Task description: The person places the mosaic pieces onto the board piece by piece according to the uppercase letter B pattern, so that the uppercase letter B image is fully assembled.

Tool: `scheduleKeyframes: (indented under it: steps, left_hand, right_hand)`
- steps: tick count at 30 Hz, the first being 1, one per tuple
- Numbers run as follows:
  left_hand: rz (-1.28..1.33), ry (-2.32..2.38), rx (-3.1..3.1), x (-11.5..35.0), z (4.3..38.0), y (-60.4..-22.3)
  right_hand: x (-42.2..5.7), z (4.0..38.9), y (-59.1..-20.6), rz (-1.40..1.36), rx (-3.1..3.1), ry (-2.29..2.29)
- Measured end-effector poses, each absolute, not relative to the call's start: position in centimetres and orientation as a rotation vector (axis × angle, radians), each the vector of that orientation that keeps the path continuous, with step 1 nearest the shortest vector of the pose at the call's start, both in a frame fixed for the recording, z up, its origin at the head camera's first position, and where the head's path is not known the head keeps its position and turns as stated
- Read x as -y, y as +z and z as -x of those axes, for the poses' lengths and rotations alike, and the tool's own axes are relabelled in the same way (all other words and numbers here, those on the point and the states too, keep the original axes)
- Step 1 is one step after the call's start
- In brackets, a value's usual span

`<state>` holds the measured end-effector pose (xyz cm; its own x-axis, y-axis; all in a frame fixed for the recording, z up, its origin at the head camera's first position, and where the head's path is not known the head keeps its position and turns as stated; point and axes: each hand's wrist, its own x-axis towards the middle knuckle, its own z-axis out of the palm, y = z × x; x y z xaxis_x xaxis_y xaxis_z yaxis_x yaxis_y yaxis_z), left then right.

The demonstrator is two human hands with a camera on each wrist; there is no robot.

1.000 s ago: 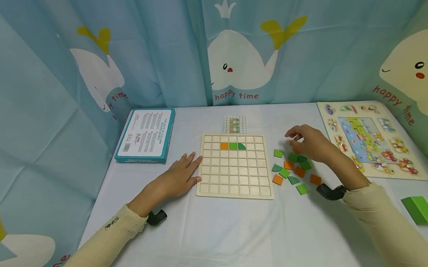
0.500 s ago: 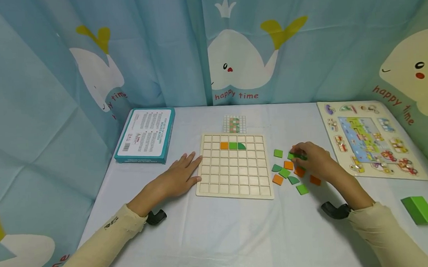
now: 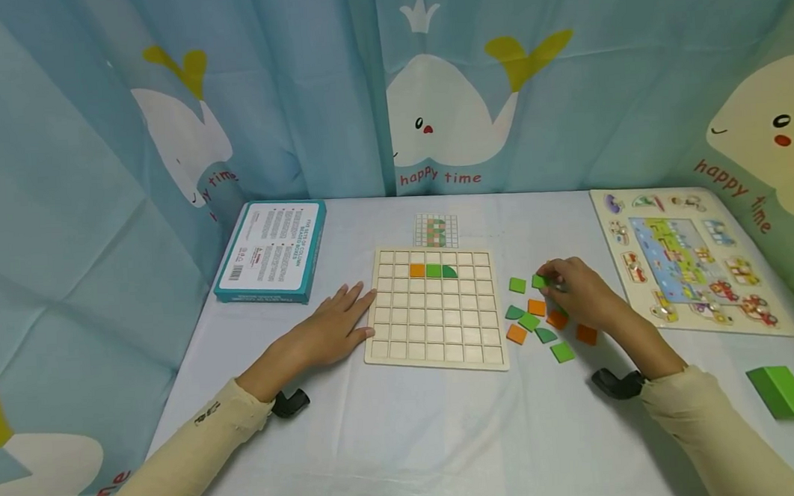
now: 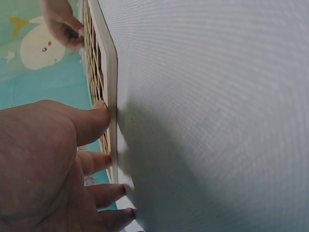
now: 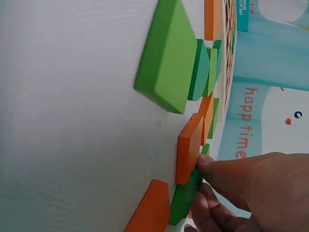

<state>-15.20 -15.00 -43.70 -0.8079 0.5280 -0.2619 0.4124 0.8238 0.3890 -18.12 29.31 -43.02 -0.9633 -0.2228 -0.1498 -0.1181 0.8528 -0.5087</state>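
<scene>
A wooden grid board [image 3: 435, 342] lies on the table with an orange square tile [image 3: 417, 271], a green square tile [image 3: 433, 271] and a dark green quarter-round tile [image 3: 449, 272] in one row. The left hand [image 3: 334, 328] rests flat at its left edge, fingers spread; in the left wrist view the thumb [image 4: 94, 123] touches the rim. Right of the board, the right hand [image 3: 581, 287] pinches a light green square tile [image 3: 539, 281] between thumb and fingers, over loose tiles. In the right wrist view its thumb [image 5: 222, 171] partly hides that tile.
A printed pattern card [image 3: 436, 231] lies behind the board. A teal box [image 3: 271, 251] sits at the back left, a picture puzzle [image 3: 694, 258] at the back right. Loose orange [image 3: 517, 334] and green tiles [image 3: 562, 352] lie near the right hand. A green block [image 3: 782, 392] is at far right.
The right hand has come down among the loose tiles, and its fingers have closed on a light green square tile, which has shifted slightly away from the person. The left hand has stayed put.
</scene>
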Motion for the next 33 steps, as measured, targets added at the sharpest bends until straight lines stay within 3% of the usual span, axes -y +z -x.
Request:
scheduleKeyframes:
  steps: [16,33]
  left_hand:
    - [-0.706,0.445,-2.642,15.0,15.2,-43.6]
    - [-0.707,0.433,-2.648,15.0,15.3,-43.9]
  right_hand:
    - [-26.8,20.9,-42.6,0.352,-2.871,-0.772]
    - [-16.4,20.9,-42.1,0.612,-2.706,-0.941]
